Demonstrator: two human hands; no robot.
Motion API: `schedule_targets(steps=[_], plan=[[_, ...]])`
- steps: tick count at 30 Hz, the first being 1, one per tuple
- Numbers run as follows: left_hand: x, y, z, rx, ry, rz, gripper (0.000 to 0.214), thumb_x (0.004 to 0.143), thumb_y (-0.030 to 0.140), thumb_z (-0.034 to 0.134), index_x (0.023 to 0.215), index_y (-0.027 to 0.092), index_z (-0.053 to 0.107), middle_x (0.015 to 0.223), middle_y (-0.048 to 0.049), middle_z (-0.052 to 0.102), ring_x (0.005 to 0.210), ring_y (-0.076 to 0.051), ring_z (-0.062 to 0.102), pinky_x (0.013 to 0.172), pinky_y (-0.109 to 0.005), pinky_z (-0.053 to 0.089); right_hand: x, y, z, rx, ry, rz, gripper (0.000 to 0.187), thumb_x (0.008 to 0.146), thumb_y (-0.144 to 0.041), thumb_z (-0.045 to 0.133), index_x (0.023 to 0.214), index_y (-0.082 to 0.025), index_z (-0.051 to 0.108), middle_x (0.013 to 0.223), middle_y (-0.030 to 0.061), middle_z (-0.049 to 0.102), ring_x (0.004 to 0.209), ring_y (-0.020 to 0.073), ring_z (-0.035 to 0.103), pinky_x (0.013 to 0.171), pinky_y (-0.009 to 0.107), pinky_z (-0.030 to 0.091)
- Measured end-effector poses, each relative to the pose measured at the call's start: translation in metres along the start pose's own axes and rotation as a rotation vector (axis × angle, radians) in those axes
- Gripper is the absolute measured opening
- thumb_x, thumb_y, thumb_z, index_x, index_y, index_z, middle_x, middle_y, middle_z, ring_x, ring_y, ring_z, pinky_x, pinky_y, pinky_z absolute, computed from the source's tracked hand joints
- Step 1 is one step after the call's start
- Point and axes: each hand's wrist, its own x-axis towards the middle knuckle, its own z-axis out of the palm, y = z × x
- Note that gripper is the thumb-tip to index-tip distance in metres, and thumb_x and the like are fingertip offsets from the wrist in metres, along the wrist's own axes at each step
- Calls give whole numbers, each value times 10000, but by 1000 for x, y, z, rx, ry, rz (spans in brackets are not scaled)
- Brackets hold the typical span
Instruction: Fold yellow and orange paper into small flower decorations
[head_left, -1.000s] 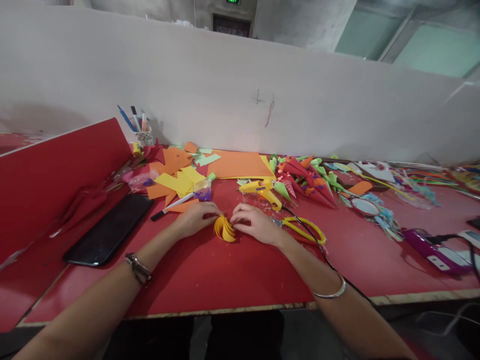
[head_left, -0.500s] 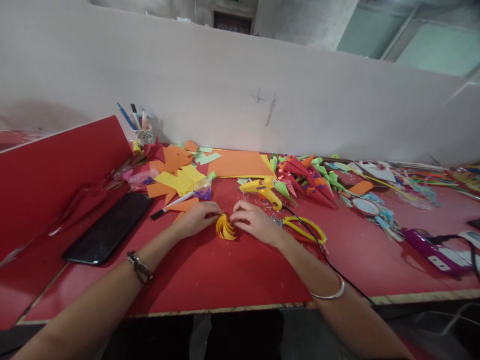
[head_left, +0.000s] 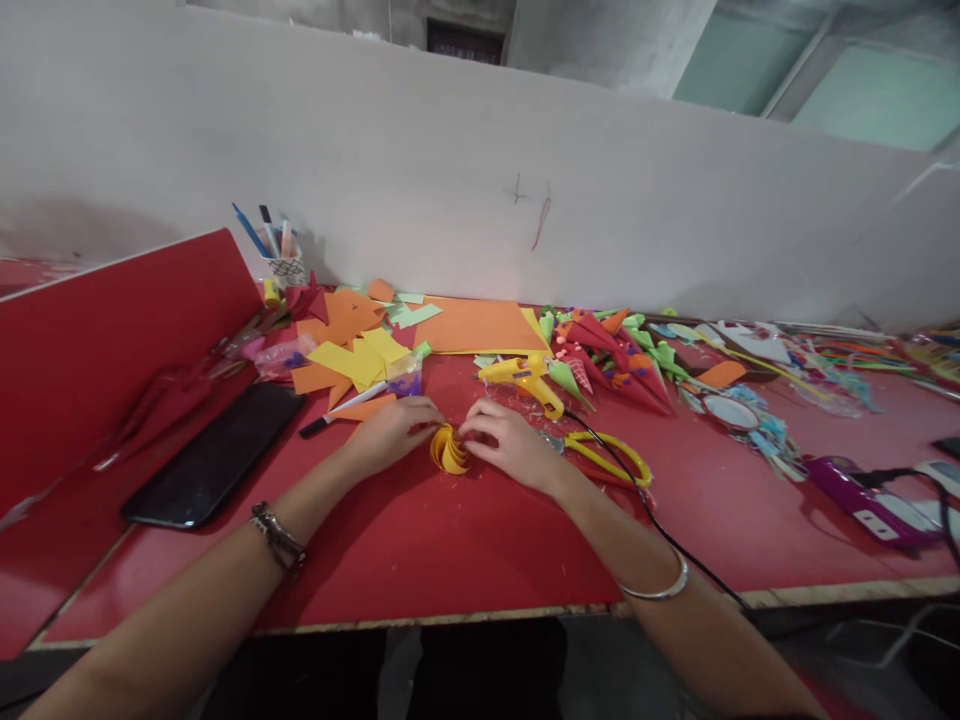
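Observation:
A small fan of folded yellow paper discs [head_left: 449, 450] stands on the red table [head_left: 465, 550], pinched from both sides. My left hand [head_left: 391, 432] grips its left end with closed fingers. My right hand [head_left: 507, 442] presses its right end, fingers curled on it. A yellow glue gun [head_left: 525, 380] lies just behind my right hand, and yellow-handled scissors [head_left: 607, 458] lie to the right of it.
A black tablet [head_left: 214, 458] lies at the left by a red divider [head_left: 97, 350]. Cut yellow and orange paper [head_left: 360, 350], a marker [head_left: 345, 408], a pen cup [head_left: 286, 268], paper cones [head_left: 615, 365] and a purple device [head_left: 870, 500] crowd the back and right.
The yellow paper fan has been squeezed a little tighter between my hands and sits slightly lower. The view has barely shifted.

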Motion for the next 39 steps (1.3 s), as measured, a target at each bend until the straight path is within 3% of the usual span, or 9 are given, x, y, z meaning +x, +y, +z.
schedule_targets(steps=[21, 31, 39], plan=[[0, 2, -3, -131, -28, -3, 184, 819, 175, 479, 893, 167, 647, 843, -35, 625, 754, -115, 579, 689, -203, 433, -1, 0, 0, -31, -18, 46, 110, 824, -182, 480, 856, -179, 585, 905, 34, 509, 744, 111, 508, 695, 242, 409], [-3, -1, -3, 11, -89, 12, 169, 816, 171, 479, 870, 146, 637, 817, -45, 610, 745, -129, 562, 667, -211, 416, -1, 0, 0, -42, -16, 55, 110, 805, -153, 485, 868, -185, 568, 896, 33, 519, 782, 123, 507, 712, 253, 400], [-3, 8, -11, 186, -99, -28, 102, 764, 198, 527, 755, 160, 621, 749, -16, 605, 682, -129, 544, 593, -212, 360, -3, -9, -4, 50, 92, 57, 55, 805, -167, 450, 780, -186, 496, 744, -3, 488, 643, 98, 475, 605, 221, 391]])
